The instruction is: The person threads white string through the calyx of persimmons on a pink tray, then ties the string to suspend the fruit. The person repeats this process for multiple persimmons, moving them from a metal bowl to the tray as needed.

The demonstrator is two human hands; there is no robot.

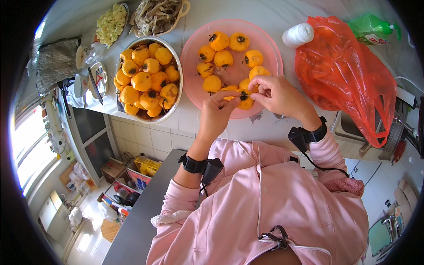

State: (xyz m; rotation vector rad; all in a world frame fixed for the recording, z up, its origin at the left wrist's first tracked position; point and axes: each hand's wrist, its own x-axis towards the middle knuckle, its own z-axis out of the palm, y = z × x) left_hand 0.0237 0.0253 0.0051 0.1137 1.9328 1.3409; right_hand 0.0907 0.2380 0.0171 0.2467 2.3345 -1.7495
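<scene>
Over the near edge of a round pink plastic tray (pixel 192 49), my left hand (pixel 217 111) and my right hand (pixel 278 96) meet at the dark stem of a peeled persimmon (pixel 245 104). Fingertips and thumbs on both sides pinch a thin pale string (pixel 244 94) at that stem; the string is partly hidden by the fingers. More peeled orange persimmons (pixel 223 58) curve round the tray, several stem side up, and bits of thread show on some of them. Both wrists wear black straps with small boxes.
Left of the tray stands a steel bowl (pixel 180 82) heaped with peeled persimmons. A white string spool (pixel 298 35) lies by a red plastic bag (pixel 334 66) and a green pump bottle (pixel 372 25). Behind are a basket of dried strips (pixel 157 16) and chopped pale vegetable (pixel 112 25). Chopsticks (pixel 95 85) lie left.
</scene>
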